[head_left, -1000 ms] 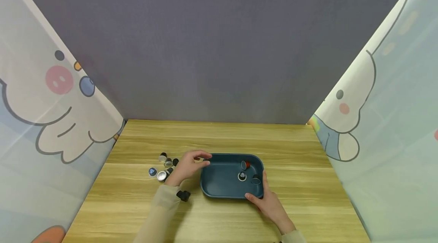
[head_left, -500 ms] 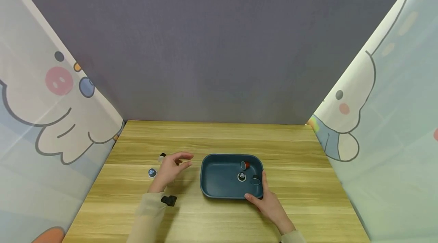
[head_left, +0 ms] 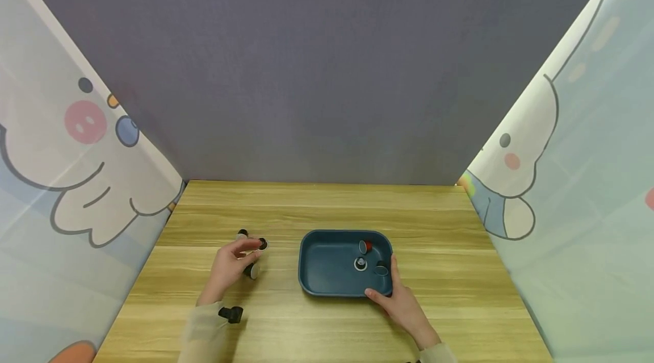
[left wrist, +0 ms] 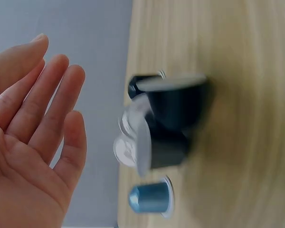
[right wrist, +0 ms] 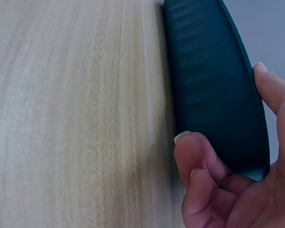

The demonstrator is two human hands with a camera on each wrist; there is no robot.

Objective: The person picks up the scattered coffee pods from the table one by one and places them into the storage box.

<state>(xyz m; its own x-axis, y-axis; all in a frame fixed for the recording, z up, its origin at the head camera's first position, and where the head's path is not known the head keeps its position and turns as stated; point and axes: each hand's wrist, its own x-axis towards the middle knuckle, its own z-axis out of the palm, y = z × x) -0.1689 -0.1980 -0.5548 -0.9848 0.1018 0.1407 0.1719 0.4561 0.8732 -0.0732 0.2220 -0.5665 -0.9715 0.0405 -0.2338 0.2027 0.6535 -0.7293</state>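
Observation:
My left hand hovers over a loose group of coffee capsules at the table's left, its fingers and thumb apart with nothing between them. In the left wrist view a blue capsule lies beside blurred black capsules and a silver-lidded capsule. Part of the group is hidden beneath that hand in the head view. My right hand grips the near right corner of a dark blue tray. Inside the tray are a red capsule, a white-rimmed capsule and a dark capsule.
The wooden table runs back to a grey curtain. Cartoon-printed panels stand along both sides. A black strap is round my left wrist.
The left hand has moved left from the tray's left rim to the capsule group, fingers parted throughout. The right hand and the tray have stayed put.

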